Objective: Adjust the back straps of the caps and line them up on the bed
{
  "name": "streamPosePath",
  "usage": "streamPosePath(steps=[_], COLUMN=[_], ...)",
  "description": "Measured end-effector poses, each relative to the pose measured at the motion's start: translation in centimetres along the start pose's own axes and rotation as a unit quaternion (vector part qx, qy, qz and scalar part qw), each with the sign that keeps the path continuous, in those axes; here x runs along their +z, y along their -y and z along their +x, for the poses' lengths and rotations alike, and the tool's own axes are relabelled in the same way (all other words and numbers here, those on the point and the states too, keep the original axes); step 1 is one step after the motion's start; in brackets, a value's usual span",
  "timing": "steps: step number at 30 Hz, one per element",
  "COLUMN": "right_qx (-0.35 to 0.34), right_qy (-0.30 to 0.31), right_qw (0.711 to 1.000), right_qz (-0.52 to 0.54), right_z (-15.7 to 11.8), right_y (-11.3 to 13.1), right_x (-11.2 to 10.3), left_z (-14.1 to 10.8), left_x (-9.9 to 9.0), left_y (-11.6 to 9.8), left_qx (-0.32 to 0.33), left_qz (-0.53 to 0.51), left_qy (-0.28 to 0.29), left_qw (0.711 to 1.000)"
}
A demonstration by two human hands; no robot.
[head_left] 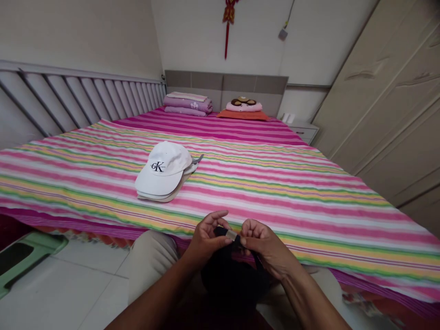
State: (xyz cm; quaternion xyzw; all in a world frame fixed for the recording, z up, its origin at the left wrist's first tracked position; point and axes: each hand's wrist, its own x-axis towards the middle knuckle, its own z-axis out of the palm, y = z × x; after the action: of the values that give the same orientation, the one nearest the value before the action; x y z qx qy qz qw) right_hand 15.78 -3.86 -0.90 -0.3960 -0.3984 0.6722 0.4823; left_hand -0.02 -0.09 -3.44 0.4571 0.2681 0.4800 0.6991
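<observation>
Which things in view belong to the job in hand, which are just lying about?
In the job:
- what looks like a black cap, held by left grip and right grip
- metal clasp on its strap
- probably white cap, stacked on pale cap

Apparently just lying about:
- folded purple bedding
- orange pillow
- green stool
</observation>
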Motion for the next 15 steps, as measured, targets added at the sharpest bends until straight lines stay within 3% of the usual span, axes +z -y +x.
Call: streamPosePath(steps=[5,9,15], right_qx=[-0.026,-0.035,-0.055], right_qy=[-0.042,-0.041,-0.05], right_qw=[0.999,0.998,0.979], right_qz=[0.0,-0.024,-0.19], right_z=[0.3,0.2,-0.1], right_y=[0.0,-0.1,0.1], right_x=[0.1,0.2,1.3], left_z=[0.0,-0.1,-0.1], left_x=[-0.3,-0.2,0.3], left_y=[-0.4,-0.6,-0.4], left_qx=[0.012,0.01,-0.013], left_qz=[0.057,0.056,0.024], left_qy=[-0.02,-0.033,-0.052], left_qw=[0.998,0.998,0.998])
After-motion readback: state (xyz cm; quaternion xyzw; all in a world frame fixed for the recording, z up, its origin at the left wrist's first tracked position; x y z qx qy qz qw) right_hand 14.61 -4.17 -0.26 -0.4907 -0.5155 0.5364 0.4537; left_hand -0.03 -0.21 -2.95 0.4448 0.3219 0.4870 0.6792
